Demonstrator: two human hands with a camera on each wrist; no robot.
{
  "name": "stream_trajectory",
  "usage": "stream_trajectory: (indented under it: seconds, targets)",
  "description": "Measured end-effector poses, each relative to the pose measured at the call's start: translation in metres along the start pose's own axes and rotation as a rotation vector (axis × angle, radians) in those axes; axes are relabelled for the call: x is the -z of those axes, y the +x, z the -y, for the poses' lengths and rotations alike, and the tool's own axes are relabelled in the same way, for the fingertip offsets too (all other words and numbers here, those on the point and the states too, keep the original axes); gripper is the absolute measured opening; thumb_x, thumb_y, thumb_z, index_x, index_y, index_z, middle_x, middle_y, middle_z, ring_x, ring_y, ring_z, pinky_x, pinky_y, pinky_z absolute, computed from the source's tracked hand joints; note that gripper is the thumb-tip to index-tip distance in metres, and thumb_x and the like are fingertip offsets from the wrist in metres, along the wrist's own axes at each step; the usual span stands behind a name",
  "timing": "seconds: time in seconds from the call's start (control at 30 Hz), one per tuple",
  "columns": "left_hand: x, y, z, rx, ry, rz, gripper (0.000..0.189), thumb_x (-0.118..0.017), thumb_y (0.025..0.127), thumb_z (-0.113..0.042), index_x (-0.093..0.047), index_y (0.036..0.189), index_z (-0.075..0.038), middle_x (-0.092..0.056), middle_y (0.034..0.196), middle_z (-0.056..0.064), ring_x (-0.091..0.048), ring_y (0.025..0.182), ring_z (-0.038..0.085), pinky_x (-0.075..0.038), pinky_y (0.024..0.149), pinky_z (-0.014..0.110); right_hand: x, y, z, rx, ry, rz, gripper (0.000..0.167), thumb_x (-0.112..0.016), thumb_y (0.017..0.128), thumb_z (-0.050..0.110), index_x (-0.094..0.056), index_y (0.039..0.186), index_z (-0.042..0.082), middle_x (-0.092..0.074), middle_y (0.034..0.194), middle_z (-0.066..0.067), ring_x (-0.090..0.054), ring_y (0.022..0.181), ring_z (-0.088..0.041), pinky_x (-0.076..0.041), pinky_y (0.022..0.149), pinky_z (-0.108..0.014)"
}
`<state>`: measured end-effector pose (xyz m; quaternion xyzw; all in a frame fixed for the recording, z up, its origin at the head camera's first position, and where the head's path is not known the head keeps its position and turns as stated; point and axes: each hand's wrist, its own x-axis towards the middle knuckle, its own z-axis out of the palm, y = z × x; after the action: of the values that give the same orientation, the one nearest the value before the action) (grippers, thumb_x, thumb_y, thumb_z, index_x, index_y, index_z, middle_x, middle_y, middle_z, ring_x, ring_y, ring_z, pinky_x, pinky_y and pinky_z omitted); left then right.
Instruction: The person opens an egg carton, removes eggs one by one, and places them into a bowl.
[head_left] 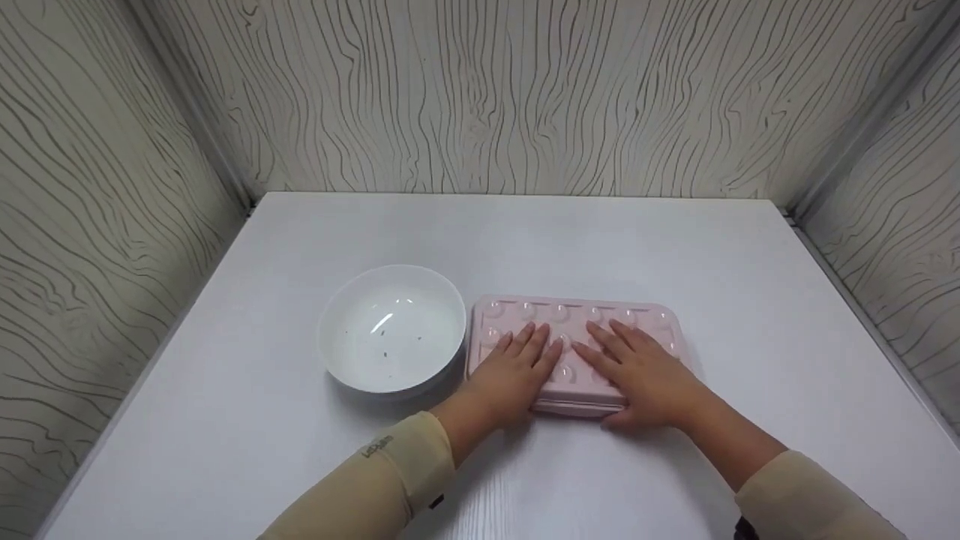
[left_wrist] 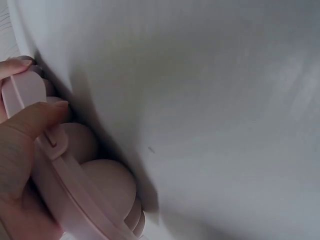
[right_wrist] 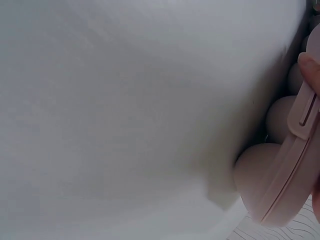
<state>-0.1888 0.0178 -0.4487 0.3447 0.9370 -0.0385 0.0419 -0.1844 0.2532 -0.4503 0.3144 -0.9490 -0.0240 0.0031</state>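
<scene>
A pink plastic egg box (head_left: 574,391) with rows of rounded bumps lies on the table with its lid down. My left hand (head_left: 514,375) rests on the left part of the lid, fingers spread and straight. On the right part my right hand (head_left: 651,379) lies the same way. Both thumbs are at the front edge, where the left wrist view shows a clasp (left_wrist: 56,145) just beside the left thumb. Another clasp (right_wrist: 300,125) appears close to the right thumb in the right wrist view. Rounded egg cups bulge below the rim; the inside is hidden.
A white bowl (head_left: 341,300) stands just left of the egg box, with a few small dark specks inside. Both are on a white table (head_left: 525,240). Wood-pattern panels (head_left: 480,97) rise behind the table and on both sides.
</scene>
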Motion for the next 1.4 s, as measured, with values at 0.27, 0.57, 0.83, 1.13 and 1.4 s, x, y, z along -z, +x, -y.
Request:
stream_trajectory:
  seconds: [0.27, 0.57, 0.83, 1.13, 1.4]
  targets:
    - [-0.004, 0.001, -0.003, 0.007, 0.033, -0.03, 0.076, -0.053, 0.089, -0.008, -0.007, 0.148, -0.018, -0.006, 0.154, 0.006, -0.002, 0.14, 0.022, -0.009, 0.111, 0.036, 0.001, -0.006, 0.008, 0.024, -0.079, -0.01, 0.102, -0.076, 0.065, 0.048, -0.023, 0.145, 0.015, -0.02, 0.149, -0.016, -0.021, 0.135, -0.036, -0.022, 0.106, -0.052]
    - [-0.006, 0.003, -0.007, 0.011, 0.049, -0.04, 0.067, -0.045, 0.093, -0.009, -0.008, 0.148, -0.015, -0.009, 0.153, 0.008, -0.004, 0.14, 0.023, -0.011, 0.111, 0.035, 0.003, -0.002, 0.016, 0.012, -0.108, 0.033, 0.101, -0.078, 0.066, 0.037, -0.023, 0.144, 0.005, -0.02, 0.147, -0.023, -0.024, 0.133, -0.04, -0.023, 0.105, -0.055]
    - [-0.007, 0.005, -0.008, 0.025, 0.048, -0.043, 0.062, -0.041, 0.095, -0.011, -0.008, 0.148, -0.016, -0.01, 0.153, 0.009, -0.005, 0.14, 0.024, -0.011, 0.111, 0.036, 0.006, -0.002, 0.021, -0.011, -0.091, 0.046, 0.101, -0.079, 0.064, 0.031, -0.023, 0.143, 0.004, -0.019, 0.147, -0.025, -0.022, 0.132, -0.042, -0.023, 0.105, -0.055]
    - [-0.007, 0.007, -0.009, 0.027, 0.046, -0.044, 0.062, -0.041, 0.095, -0.01, -0.008, 0.148, -0.015, -0.01, 0.153, 0.01, -0.005, 0.14, 0.025, -0.012, 0.111, 0.037, 0.009, -0.002, 0.022, -0.032, -0.086, 0.079, 0.102, -0.078, 0.064, 0.032, -0.021, 0.145, 0.006, -0.016, 0.148, -0.023, -0.018, 0.134, -0.041, -0.021, 0.106, -0.055]
    - [-0.005, 0.006, -0.01, 0.035, 0.043, -0.024, 0.061, -0.041, 0.096, -0.012, -0.008, 0.148, -0.015, -0.009, 0.153, 0.01, -0.005, 0.14, 0.025, -0.012, 0.111, 0.037, 0.011, -0.001, 0.024, -0.045, -0.07, 0.1, 0.098, -0.075, 0.066, 0.024, -0.021, 0.145, 0.007, -0.014, 0.149, -0.023, -0.016, 0.135, -0.041, -0.02, 0.106, -0.055]
